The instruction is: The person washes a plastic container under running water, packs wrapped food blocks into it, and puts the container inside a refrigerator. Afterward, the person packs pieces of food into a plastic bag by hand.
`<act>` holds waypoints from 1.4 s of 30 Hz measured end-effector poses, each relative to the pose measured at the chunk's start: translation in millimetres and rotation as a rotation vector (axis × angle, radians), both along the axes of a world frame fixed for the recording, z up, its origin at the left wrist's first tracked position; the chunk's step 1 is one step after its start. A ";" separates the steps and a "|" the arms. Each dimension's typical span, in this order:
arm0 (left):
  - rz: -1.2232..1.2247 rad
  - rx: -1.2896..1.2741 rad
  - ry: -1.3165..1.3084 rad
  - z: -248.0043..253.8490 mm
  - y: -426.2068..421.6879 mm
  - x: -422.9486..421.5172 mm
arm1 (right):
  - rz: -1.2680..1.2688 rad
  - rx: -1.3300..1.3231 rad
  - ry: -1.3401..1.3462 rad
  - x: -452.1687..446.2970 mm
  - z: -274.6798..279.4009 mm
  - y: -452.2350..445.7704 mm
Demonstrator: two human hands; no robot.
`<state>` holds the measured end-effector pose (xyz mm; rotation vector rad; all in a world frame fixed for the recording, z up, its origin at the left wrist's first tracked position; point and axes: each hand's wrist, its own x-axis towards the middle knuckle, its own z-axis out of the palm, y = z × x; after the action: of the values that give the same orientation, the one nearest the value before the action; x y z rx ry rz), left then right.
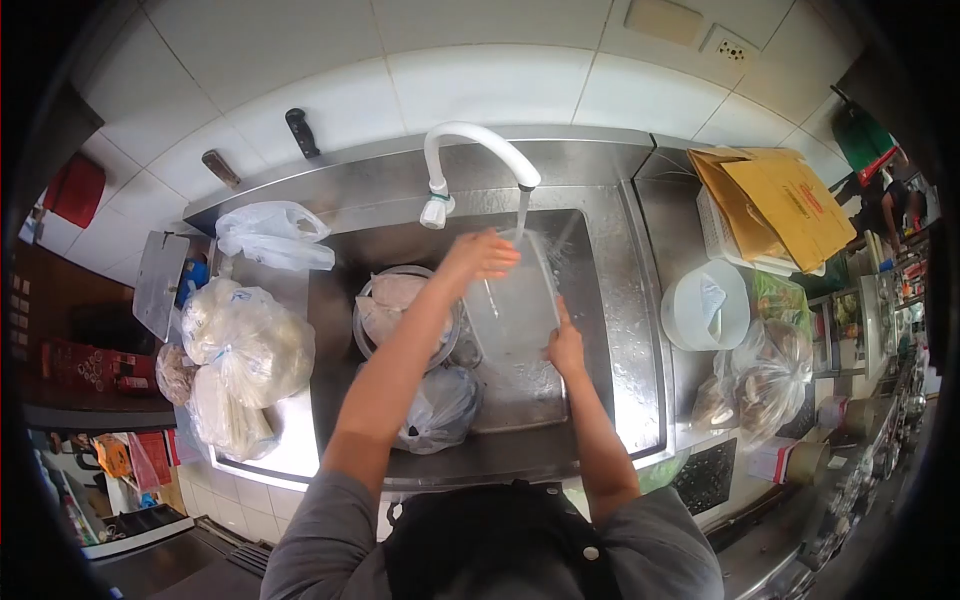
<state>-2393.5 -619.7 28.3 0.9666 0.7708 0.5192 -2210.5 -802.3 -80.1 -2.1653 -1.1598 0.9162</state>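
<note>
Water runs from a white tap [480,137] onto a clear plastic container [515,325], tilted over the sink [590,300]. My right hand [566,345] grips the container's right edge, with the thumb up along its side. My left hand [482,258] lies at the container's upper left, fingers stretched out under the stream; its palm is hidden. Beneath my left forearm sits a round bowl [362,335] with pale pieces of what looks like raw meat [395,291]. Below it is a tied plastic bag [440,408]. A metal tray [535,413] rests under the container.
Filled plastic bags [255,345] crowd the left counter. Two knives, one black-handled [301,133], stand behind the sink's back edge. At right are a white tub [705,310], a crate with flattened cardboard [790,205] and a bag of food [770,370].
</note>
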 end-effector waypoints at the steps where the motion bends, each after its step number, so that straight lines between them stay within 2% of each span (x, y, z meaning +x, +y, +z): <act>1: -0.004 -0.001 0.000 -0.4 6.6 -5.7 | -0.004 -0.001 0.000 3.4 -9.9 -2.7; 3: 0.361 0.027 0.226 -17.6 28.1 -17.7 | -0.106 0.020 0.588 9.3 -25.2 -5.5; 4: 0.363 0.029 0.227 -29.5 35.0 -25.1 | -0.104 0.020 0.590 10.9 -27.6 -7.6; 6: 0.613 -0.270 0.191 -51.9 45.6 -39.0 | -0.204 -0.048 0.876 7.9 -26.3 -10.1; 7: 0.696 -0.472 0.045 -59.9 53.3 -41.9 | -0.202 -0.051 0.879 6.3 -22.1 -10.7; 8: 0.701 -0.473 0.046 -55.0 55.9 -42.3 | -0.272 -0.064 0.850 2.1 -0.3 -9.6; 10: 0.738 -0.689 -0.267 -37.1 58.8 -43.3 | -0.318 -0.083 0.818 -0.7 7.9 -7.4; 11: 0.763 -0.681 -0.279 -53.9 69.9 -43.9 | -0.288 0.001 0.781 1.4 1.2 -8.6; 12: 0.652 -0.636 -0.393 -88.0 86.7 -45.9 | -0.247 0.083 0.749 1.8 -3.9 -7.7; 13: 0.546 -0.579 -0.502 -104.3 97.1 -50.8 | -0.205 0.109 0.642 0.1 2.9 -7.2; 14: 0.597 -0.533 -0.509 -93.6 88.0 -47.5 | -0.161 0.135 0.539 -1.1 12.6 -10.8; 16: 0.747 -0.505 -0.430 -76.5 80.1 -39.2 | -0.063 -0.091 0.103 -2.4 35.1 -14.9; 17: 0.732 -0.397 -0.441 -83.1 76.7 -40.9 | -0.045 0.025 -0.008 -6.7 39.6 -20.9; 18: 0.772 -0.252 -0.287 -71.7 69.6 -35.0 | -0.035 0.144 -0.116 -10.0 42.9 -27.6; 19: 0.846 -0.150 -0.143 -73.7 67.8 -27.5 | -0.004 0.150 -0.114 -13.7 48.7 -32.5; 20: 0.874 -0.148 -0.148 -71.0 64.9 -27.8 | 0.030 0.179 -0.219 -16.8 55.1 -37.7; 22: 0.729 0.352 0.558 -60.1 56.9 -29.3 | 0.085 0.214 -0.326 -19.1 65.2 -49.7; 23: 0.756 0.346 0.561 -56.6 55.0 -25.7 | 0.134 0.307 -0.364 -19.7 69.2 -54.4; 24: 0.789 0.443 0.683 -55.2 53.6 -20.2 | 0.182 0.399 -0.401 -19.7 72.0 -60.1; 25: 0.817 0.537 0.807 -54.0 52.5 -19.0 | 0.189 0.395 -0.360 -17.2 73.3 -65.5; 26: 0.840 0.529 0.812 -53.4 51.7 -22.2 | 0.212 0.401 -0.359 -14.0 71.5 -70.5; 28: 0.759 0.577 0.796 -57.3 49.3 -28.1 | 0.222 0.667 -0.360 -3.4 67.5 -80.5; 29: 0.596 0.555 0.749 -65.9 50.1 -40.2 | 0.065 0.683 -0.091 3.0 62.6 -81.8; 30: 0.600 0.554 0.755 -50.3 33.0 -50.0 | 0.069 0.682 -0.085 7.7 65.9 -85.6; 32: 0.203 0.058 0.444 -18.7 -13.7 -65.2 | 0.176 0.776 -0.475 19.9 76.4 -93.2; 34: -0.267 -0.017 0.040 -9.8 -56.3 -85.9 | 0.187 0.827 -0.466 30.5 89.7 -92.5; 36: -0.321 0.004 -0.076 51.6 -114.3 -102.2 | 0.186 0.901 -0.563 29.5 109.7 -85.8; 37: -0.311 0.001 -0.073 47.3 -129.7 -102.6 | 0.160 0.899 -0.592 37.8 104.5 -80.6; 39: -0.131 0.409 -0.121 39.6 -159.3 -102.7 | 0.186 0.936 -0.539 35.5 116.3 -68.9; 40: -0.112 0.410 -0.116 37.6 -172.7 -102.2 | 0.201 0.974 -0.493 33.6 120.3 -62.5; 42: 0.084 0.616 0.130 45.5 -194.2 -102.9 | 0.256 0.988 -0.497 25.4 127.0 -51.1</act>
<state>-2496.4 -813.9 73.8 1.5533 0.7844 0.7974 -2185.1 -853.5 46.9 -1.4356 -1.6720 -0.1778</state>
